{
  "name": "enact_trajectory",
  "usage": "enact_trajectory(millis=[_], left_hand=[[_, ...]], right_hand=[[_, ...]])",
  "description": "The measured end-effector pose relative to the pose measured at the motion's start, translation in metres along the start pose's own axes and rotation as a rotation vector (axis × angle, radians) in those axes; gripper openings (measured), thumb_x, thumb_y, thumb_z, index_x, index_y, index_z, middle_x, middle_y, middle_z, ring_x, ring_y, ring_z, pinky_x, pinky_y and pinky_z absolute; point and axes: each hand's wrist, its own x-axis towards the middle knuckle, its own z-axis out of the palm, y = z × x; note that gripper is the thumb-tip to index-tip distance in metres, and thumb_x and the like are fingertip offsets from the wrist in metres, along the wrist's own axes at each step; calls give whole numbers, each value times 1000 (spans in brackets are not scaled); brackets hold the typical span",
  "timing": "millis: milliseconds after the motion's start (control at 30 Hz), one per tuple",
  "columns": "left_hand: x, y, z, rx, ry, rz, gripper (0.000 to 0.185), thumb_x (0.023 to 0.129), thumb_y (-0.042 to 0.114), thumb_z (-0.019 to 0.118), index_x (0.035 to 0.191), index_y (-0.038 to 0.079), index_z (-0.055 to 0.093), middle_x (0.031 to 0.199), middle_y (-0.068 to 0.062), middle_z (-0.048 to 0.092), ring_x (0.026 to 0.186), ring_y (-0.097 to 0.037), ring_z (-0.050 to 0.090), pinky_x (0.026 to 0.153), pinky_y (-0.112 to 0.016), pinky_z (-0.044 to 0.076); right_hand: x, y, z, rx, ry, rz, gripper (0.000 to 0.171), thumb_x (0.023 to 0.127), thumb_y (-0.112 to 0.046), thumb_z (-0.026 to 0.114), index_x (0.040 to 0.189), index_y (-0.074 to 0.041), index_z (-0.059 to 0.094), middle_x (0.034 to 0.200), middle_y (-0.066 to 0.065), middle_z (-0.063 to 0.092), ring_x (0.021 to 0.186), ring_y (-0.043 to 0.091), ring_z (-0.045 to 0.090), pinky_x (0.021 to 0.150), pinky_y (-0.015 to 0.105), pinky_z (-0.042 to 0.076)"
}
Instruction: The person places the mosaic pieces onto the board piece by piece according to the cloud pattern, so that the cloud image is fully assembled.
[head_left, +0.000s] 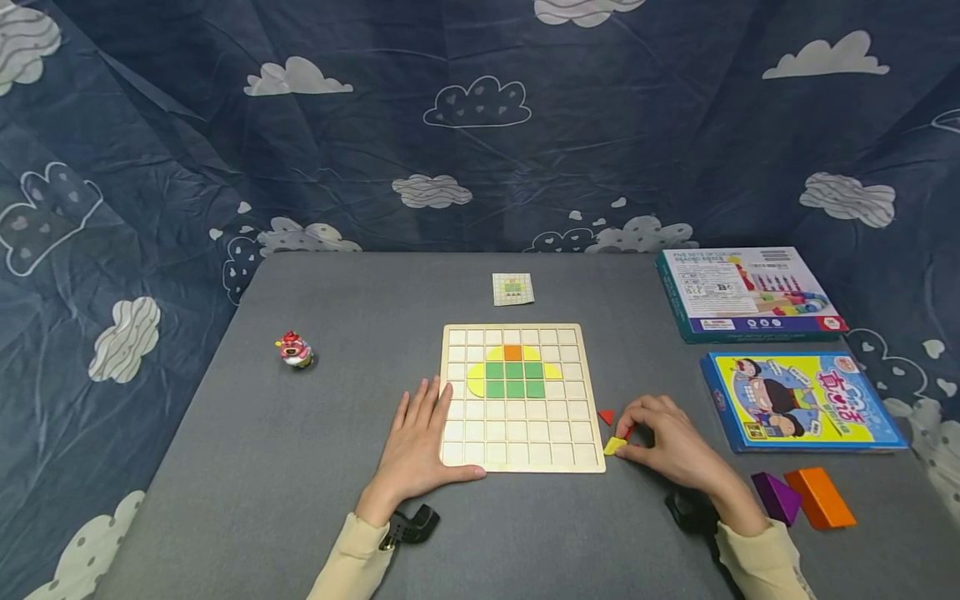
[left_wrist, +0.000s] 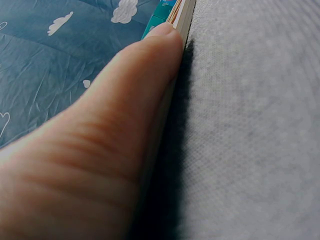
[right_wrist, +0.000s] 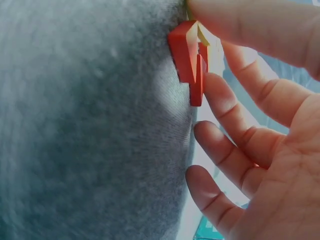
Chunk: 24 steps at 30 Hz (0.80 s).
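Note:
A pale wooden grid board [head_left: 525, 433] lies on the grey table. On it sit green square tiles [head_left: 514, 388], an orange square tile [head_left: 512, 352] and yellow curved tiles [head_left: 476, 382]. My left hand [head_left: 420, 450] is spread along the board's left edge, its thumb [left_wrist: 130, 95] against the near edge. Beside the board's lower right side, my right hand [head_left: 667, 437] pinches a small yellow piece [head_left: 614, 447] between thumb and forefinger. Red triangular pieces [right_wrist: 184, 50] lie close to those fingers; one red triangle [head_left: 606, 416] shows past the fingertips in the head view.
Behind the board lies a small pattern card [head_left: 513, 289]. A toy figure [head_left: 295, 350] stands at the left. Two boxes, a white one [head_left: 750, 292] and a blue-yellow one [head_left: 802, 400], lie at the right. Nearer are a purple block [head_left: 777, 498] and an orange block [head_left: 821, 498].

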Motion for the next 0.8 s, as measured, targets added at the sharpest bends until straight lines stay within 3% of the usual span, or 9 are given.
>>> enact_trajectory(millis=[400,567,800], left_hand=[[0,0,1,-2,-4,-4,124,66,86,51,153,7,12,157,-13,7,143,-25,0,113,-41,-2],[0,0,0,3,-8,-3,124,66,86,51,153,7,11,157,-13,7,143,-25,-1,113,-41,-3],[0,-1,0,0,-4,-4,124,66,86,51,153,7,12,157,-13,7,143,-24,-1,113,-42,-2]], right_hand=[[-2,6,-4,94,-39,-30,30,70,-11,85,74,-25,59,93,-6,55,91,17,40,76,39,31],[1,9,-5,167,-47,30,24,76,-13,81,79,-23,59,91,-6,60,90,19,45,76,39,35],[14,3,-5,228,-40,113,16,83,-17,76,85,-14,60,77,-3,56,71,17,52,58,27,40]])
